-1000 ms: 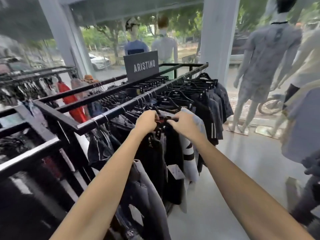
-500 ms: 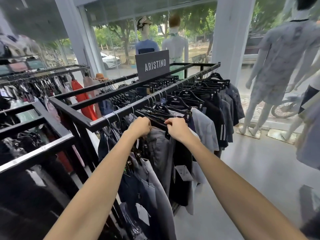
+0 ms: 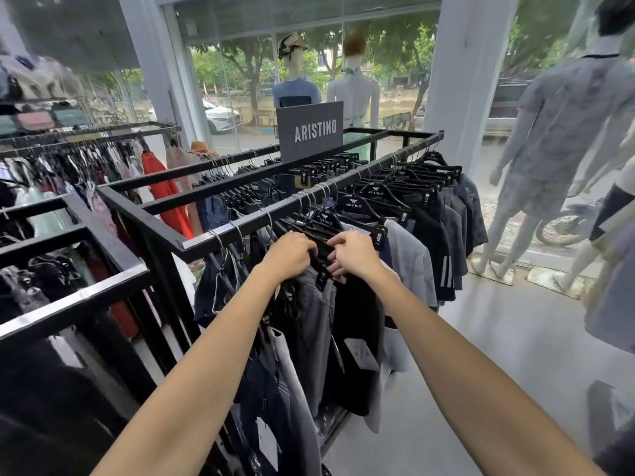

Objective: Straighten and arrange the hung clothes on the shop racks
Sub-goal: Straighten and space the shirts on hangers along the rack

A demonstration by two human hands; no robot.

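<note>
we see the person's left hand [image 3: 290, 254] and right hand [image 3: 354, 252] side by side, almost touching, just below the front rail [image 3: 280, 208] of the black rack, toward its near corner. both hands are clenched on one black clip hanger [image 3: 322, 274]: the left has its fingers curled over the hanger's top from the left, and the right pinches it from the right, fingertips tucked under. the hanger's hook is hidden behind the hands, so we cannot tell whether it sits on the rail.

from this hanger a grey garment [image 3: 314, 324] hangs straight down under the left hand. a black garment [image 3: 357, 331] hangs just beside it under the right hand, with a white tag [image 3: 360, 353] dangling against it. further along the rail, toward the far corner, a pale blue shirt [image 3: 410, 262] and a tight row of dark clothes hang on black hangers printed with the brand name.

an aristino sign [image 3: 310, 130] stands upright on the middle bar of the rack. a second rack [image 3: 74, 298] stands at the left edge of view, with a red garment [image 3: 165, 190] between the two. a dressed mannequin [image 3: 563, 132] stands by the window at the right, well apart from the rack.
</note>
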